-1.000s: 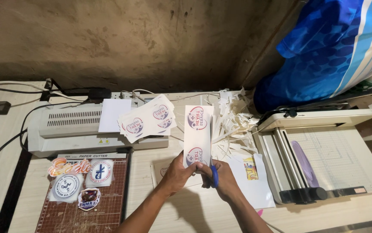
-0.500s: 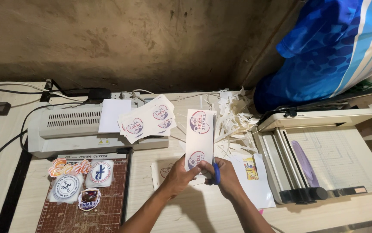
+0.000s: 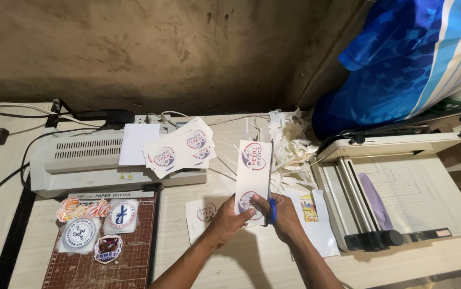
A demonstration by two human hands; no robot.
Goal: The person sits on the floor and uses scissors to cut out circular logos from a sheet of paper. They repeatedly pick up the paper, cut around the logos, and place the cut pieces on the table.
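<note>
The left hand (image 3: 229, 218) is pinching the tall white printed paper strip (image 3: 253, 172) at its 6 o'clock end. The right hand (image 3: 284, 217) is gripping blue-handled scissors (image 3: 272, 210). The strip looks light, bendy and easy to tear.

Left hand (image 3: 229, 218) and right hand (image 3: 279, 214) side by side (fingers curled), forearms converging.

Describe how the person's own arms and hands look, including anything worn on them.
Both forearms are bare up to the bottom edge of the picture: no sleeves, gloves, watch or bracelet in view. The left hand shows no rings. The right hand also looks bare of jewellery; the blue loop at its fingers is a scissors handle, not something worn. No markings are visible on either arm.
</note>
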